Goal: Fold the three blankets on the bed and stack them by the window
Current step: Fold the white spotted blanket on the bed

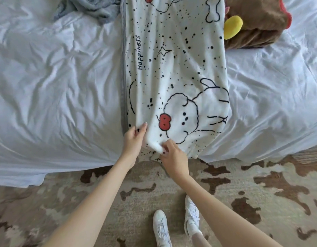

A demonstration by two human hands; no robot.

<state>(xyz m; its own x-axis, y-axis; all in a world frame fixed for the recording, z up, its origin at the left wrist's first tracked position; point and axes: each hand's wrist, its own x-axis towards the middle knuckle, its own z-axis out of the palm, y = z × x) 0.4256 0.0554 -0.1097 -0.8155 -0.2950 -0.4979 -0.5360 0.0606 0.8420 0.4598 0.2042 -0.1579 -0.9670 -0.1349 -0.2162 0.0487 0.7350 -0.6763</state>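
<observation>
The bed (56,86) is covered by a white, heavily creased sheet, and it is seen from its near edge, where the sheet hangs toward the floor. A white printed blanket (173,68) is laid in a long, narrow strip across the middle of the bed, running from the far side to the near edge and drooping slightly over it (cartoon dogs, black speckles and the word "Happiness" are printed on it). A grey border (124,68) is shown along its left side.

The blanket's near end is held by both hands. A fold of the edge is gripped by the left hand (133,139), the fingers closed over the fabric from the left. A small rolled bunch of the same edge is pinched by the right hand (173,155), just beside the left.

A crumpled grey blanket (93,6) is seen at the far left of the bed, touching the white strip. A brown blanket (257,20) with yellow and red parts is bundled at the far right.

The floor is covered by a beige carpet (261,189) with brown blotches, on which two white shoes (161,227) are planted.
</observation>
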